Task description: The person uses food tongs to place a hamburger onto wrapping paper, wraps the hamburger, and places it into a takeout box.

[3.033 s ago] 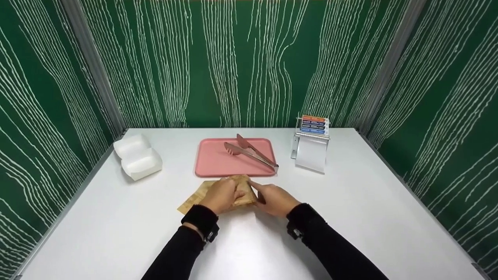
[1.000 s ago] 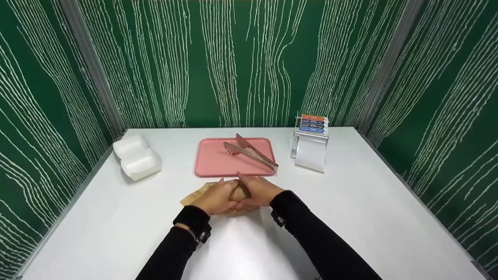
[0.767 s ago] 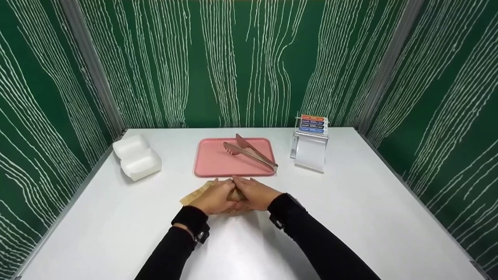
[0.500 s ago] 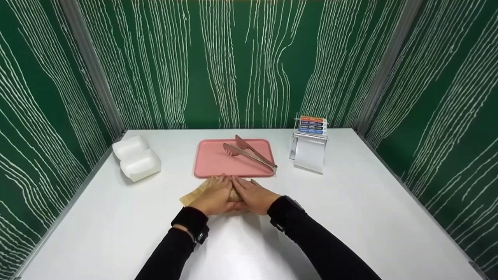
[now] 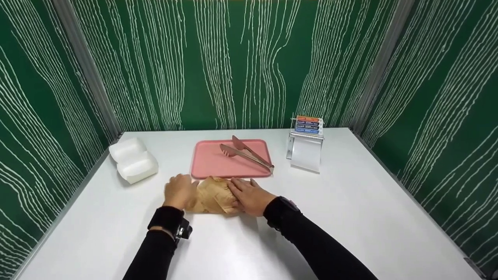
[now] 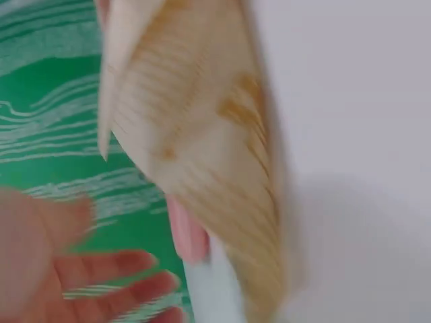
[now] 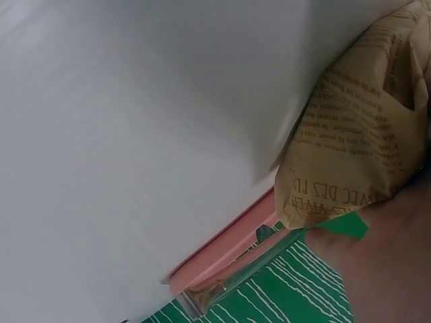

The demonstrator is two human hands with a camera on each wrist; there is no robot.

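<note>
A brown printed wrapping-paper bundle (image 5: 216,196) lies on the white table between the two hands, bulging in the middle; its contents are hidden. At its right side my right hand (image 5: 253,197) rests with straight fingers against the paper. My left hand (image 5: 179,192) is at the bundle's left end. In the left wrist view, the left hand (image 6: 74,269) has its fingers spread, with a gap between them and the loose paper flap (image 6: 202,134). Printed lettering shows on the paper (image 7: 350,148) in the right wrist view, with part of the right hand (image 7: 384,262) against it.
Just behind the bundle is a pink tray (image 5: 208,163) with metal tongs (image 5: 249,154) lying across it. An open white food box (image 5: 136,161) stands at the left. A metal dispenser (image 5: 305,144) with white slips and coloured labels is at the back right.
Both hands were pressed together over the bundle; the left has moved away leftward, uncovering the folded paper. The right hand has stayed at the right side. The head view has shifted slightly.
</note>
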